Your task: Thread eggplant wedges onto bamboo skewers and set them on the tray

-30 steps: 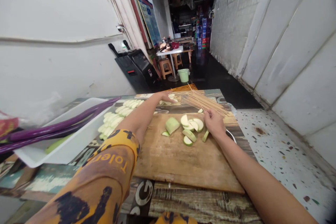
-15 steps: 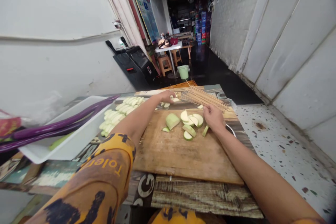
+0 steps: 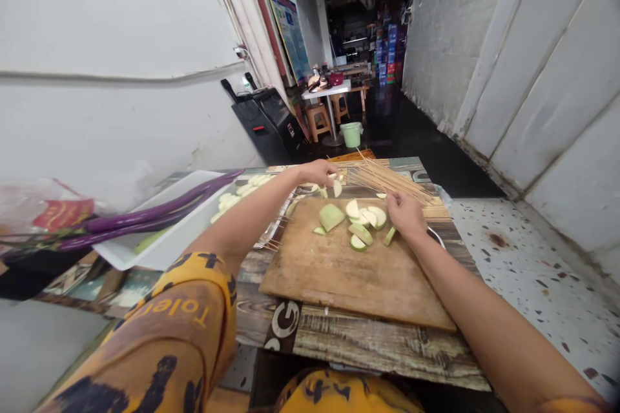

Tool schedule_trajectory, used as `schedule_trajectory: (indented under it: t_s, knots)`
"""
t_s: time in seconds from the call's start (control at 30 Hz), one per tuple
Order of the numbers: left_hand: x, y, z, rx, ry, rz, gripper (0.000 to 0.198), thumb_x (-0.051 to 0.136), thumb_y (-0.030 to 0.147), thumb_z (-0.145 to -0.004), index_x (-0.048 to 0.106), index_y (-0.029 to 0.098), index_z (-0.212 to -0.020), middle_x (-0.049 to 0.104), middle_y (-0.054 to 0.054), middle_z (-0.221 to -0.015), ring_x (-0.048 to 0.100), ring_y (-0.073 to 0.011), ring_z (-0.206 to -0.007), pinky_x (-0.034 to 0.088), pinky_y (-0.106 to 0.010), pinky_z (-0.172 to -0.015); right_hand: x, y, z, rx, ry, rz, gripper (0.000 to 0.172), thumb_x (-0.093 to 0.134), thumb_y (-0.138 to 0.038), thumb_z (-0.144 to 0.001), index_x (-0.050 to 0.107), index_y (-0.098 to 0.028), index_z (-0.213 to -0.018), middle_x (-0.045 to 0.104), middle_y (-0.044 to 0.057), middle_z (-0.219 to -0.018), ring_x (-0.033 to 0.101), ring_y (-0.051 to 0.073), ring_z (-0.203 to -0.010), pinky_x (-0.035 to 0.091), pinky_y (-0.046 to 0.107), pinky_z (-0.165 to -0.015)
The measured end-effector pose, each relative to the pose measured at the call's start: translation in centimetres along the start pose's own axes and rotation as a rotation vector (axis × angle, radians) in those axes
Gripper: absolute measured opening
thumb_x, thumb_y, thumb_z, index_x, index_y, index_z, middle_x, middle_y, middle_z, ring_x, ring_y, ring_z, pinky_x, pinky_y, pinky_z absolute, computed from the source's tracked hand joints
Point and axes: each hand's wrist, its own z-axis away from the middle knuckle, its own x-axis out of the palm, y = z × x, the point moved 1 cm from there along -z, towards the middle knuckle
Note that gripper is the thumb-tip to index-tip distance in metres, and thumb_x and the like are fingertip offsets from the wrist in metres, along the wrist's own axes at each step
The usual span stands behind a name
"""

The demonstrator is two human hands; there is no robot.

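Observation:
My left hand (image 3: 317, 173) reaches past the far edge of the wooden cutting board (image 3: 349, 277). Its fingers are closed on pale green vegetable slices (image 3: 335, 186), held just above the table. My right hand (image 3: 404, 214) rests at the board's far right corner with its fingers curled, touching the near end of a pile of bamboo skewers (image 3: 387, 182). What it pinches is hidden. More cut slices and one larger chunk (image 3: 361, 226) lie on the board between my hands.
A white tray (image 3: 165, 248) at the left holds long purple eggplants (image 3: 159, 210). Beside it lie rows of pale slices (image 3: 232, 197). A red packet in a plastic bag (image 3: 62, 213) sits far left. Speckled floor lies to the right, and stools with a green bucket (image 3: 352, 134) stand down the corridor.
My left hand has lifted a little, with slices now hanging from its fingers. My right hand has stayed by the skewers. The view has shifted slightly.

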Motion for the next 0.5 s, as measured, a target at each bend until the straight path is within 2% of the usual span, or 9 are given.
schedule_trajectory:
  t_s: [0.07, 0.17, 0.27, 0.33, 0.4, 0.43, 0.5]
  knots:
    - [0.8, 2.5, 1.0, 0.167, -0.063, -0.064, 0.026, 0.055, 0.023, -0.066, 0.065, 0.016, -0.088, 0.061, 0.003, -0.072, 0.052, -0.0088, -0.065, 0.039, -0.018, -0.059, 0.0, 0.1, -0.1, -0.002, 0.002, -0.001, 0.024, 0.044, -0.028, -0.083, 0.066, -0.018, -0.089, 0.069, 0.008, -0.085, 0.061, 0.020, -0.080, 0.039, 0.026, -0.067]
    - [2.6, 6.0, 1.9, 0.329, -0.142, -0.236, 0.028, 0.058, 0.021, -0.064, 0.066, 0.017, -0.090, 0.063, 0.002, -0.080, 0.053, -0.0107, -0.072, 0.039, -0.018, -0.065, 0.1, 0.3, -0.2, -0.008, 0.006, -0.005, 0.024, 0.045, -0.029, -0.083, 0.066, -0.018, -0.090, 0.069, 0.007, -0.085, 0.060, 0.020, -0.080, 0.039, 0.026, -0.067]
    - [3.2, 8.0, 2.7, 0.372, -0.136, -0.348, 0.031, 0.058, 0.020, -0.063, 0.066, 0.018, -0.093, 0.064, -0.002, -0.092, 0.055, -0.0139, -0.081, 0.040, -0.020, -0.072, 0.2, 0.5, -0.2, -0.015, 0.009, -0.014, 0.024, 0.045, -0.030, -0.083, 0.066, -0.018, -0.091, 0.069, 0.007, -0.085, 0.060, 0.020, -0.078, 0.039, 0.026, -0.066]
    - [2.3, 8.0, 3.0, 0.385, -0.181, -0.307, 0.040, 0.059, 0.024, -0.065, 0.062, 0.022, -0.105, 0.063, -0.001, -0.104, 0.055, -0.0149, -0.091, 0.040, -0.021, -0.078, 0.3, 0.5, -0.2, -0.027, 0.013, -0.025, 0.024, 0.045, -0.029, -0.083, 0.065, -0.018, -0.090, 0.069, 0.007, -0.085, 0.060, 0.019, -0.078, 0.039, 0.025, -0.067]
    - [0.8, 6.8, 2.9, 0.367, -0.248, -0.216, 0.055, 0.056, 0.029, -0.071, 0.048, 0.027, -0.125, 0.057, 0.001, -0.120, 0.054, -0.0140, -0.101, 0.039, -0.021, -0.084, 0.3, 0.5, -0.2, -0.032, 0.017, -0.028, 0.024, 0.045, -0.028, -0.083, 0.065, -0.017, -0.089, 0.069, 0.008, -0.085, 0.060, 0.019, -0.079, 0.039, 0.026, -0.068]
    - [-0.1, 5.8, 2.6, 0.284, -0.203, -0.192, 0.058, 0.053, 0.032, -0.074, 0.041, 0.027, -0.131, 0.055, 0.000, -0.124, 0.054, -0.0139, -0.104, 0.039, -0.021, -0.086, 0.3, 0.5, -0.2, -0.029, 0.019, -0.025, 0.024, 0.045, -0.028, -0.083, 0.065, -0.018, -0.089, 0.069, 0.008, -0.086, 0.060, 0.020, -0.080, 0.039, 0.026, -0.068]
    - [-1.3, 3.3, 1.6, -0.016, -0.011, -0.273, 0.059, 0.048, 0.039, -0.078, 0.038, 0.022, -0.133, 0.055, -0.005, -0.124, 0.055, -0.0161, -0.104, 0.039, -0.024, -0.088, 0.3, 0.4, -0.2, -0.021, 0.016, -0.021, 0.024, 0.045, -0.029, -0.083, 0.065, -0.018, -0.088, 0.069, 0.008, -0.085, 0.060, 0.020, -0.079, 0.039, 0.025, -0.066]
